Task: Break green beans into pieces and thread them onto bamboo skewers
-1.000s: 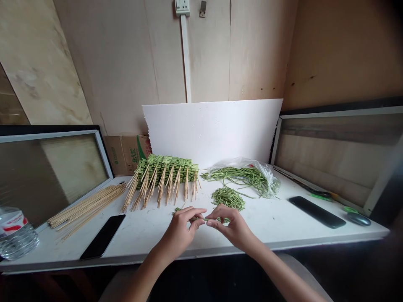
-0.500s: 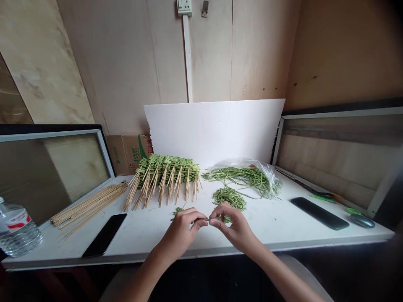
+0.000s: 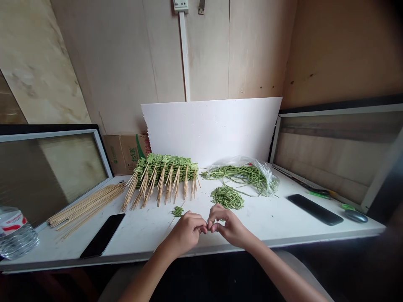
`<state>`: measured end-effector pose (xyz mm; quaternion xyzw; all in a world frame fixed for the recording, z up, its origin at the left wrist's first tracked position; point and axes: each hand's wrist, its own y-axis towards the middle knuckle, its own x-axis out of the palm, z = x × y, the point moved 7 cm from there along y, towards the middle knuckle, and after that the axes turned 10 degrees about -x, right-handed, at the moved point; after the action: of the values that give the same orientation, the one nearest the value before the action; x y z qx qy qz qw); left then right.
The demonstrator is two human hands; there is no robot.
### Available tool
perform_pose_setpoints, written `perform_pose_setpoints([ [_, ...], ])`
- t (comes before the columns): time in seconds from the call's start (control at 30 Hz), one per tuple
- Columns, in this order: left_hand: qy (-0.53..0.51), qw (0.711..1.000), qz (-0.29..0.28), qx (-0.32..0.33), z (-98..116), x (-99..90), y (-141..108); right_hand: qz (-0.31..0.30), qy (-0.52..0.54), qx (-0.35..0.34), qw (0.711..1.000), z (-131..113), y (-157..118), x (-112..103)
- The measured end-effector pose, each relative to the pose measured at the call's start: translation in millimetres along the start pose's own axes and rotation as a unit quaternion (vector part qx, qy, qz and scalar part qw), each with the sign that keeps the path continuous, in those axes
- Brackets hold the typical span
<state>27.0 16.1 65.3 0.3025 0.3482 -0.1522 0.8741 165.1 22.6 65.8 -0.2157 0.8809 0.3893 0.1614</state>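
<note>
Bare skewers (image 3: 86,205) lying far left, filled bean skewers (image 3: 163,176) stacked beside. Mid-table, near edge: left hand (image 3: 185,233) curled, pinching a thin skewer (image 3: 174,217) carrying bean pieces; right hand (image 3: 228,226) fingertips pressed against left's, pinch contents hidden. Cut beans (image 3: 227,197) just behind.

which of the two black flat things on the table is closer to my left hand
The black phone at the table's left front, beside the bare skewers. The other black slab lies far right, past the right hand.
</note>
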Motion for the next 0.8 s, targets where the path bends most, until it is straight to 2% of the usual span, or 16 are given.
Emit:
perform_pose_setpoints([
  [0.13,-0.001,1.0,-0.01,0.007,-4.3,16.0,0.5,-0.037,0.01,0.006,0.999,10.3,-1.7,-2.7],
  [0.23,0.024,0.999,-0.016,0.015,-6.1,20.2,2.4,-0.066,0.037,0.007,0.997,12.6,-3.4,-4.5],
  [0.3,0.052,0.999,-0.003,-0.007,-13.5,11.6,5.6,-0.102,0.079,0.014,0.992,12.2,-5.0,-2.4],
  [0.37,0.071,0.995,0.039,-0.057,-24.6,-8.3,8.6,-0.111,0.112,0.017,0.987,11.8,-4.7,-3.8],
  [0.4,0.074,0.992,0.057,-0.081,-28.6,-18.9,9.0,-0.095,0.112,0.018,0.989,13.2,-3.6,-7.9],
  [0.47,0.067,0.99,0.074,-0.098,-28.5,-34.9,8.4,-0.021,0.058,0.027,0.998,23.2,-1.4,-23.9],
  [0.53,0.051,0.993,0.067,-0.086,-20.8,-40.0,6.8,0.061,-0.054,0.056,0.995,41.3,-4.5,-44.0],
  [0.6,0.033,0.995,0.056,-0.081,-13.9,-36.6,5.2,0.109,-0.185,0.088,0.973,62.0,-12.6,-60.1],
  [0.7,0.017,0.994,0.045,-0.094,-13.0,-25.0,4.1,0.117,-0.278,0.101,0.948,89.8,-25.3,-68.2],
  [0.8,0.011,0.994,0.038,-0.103,-17.5,-17.3,3.8,0.1,-0.294,0.097,0.945,106.3,-33.3,-65.6],
])
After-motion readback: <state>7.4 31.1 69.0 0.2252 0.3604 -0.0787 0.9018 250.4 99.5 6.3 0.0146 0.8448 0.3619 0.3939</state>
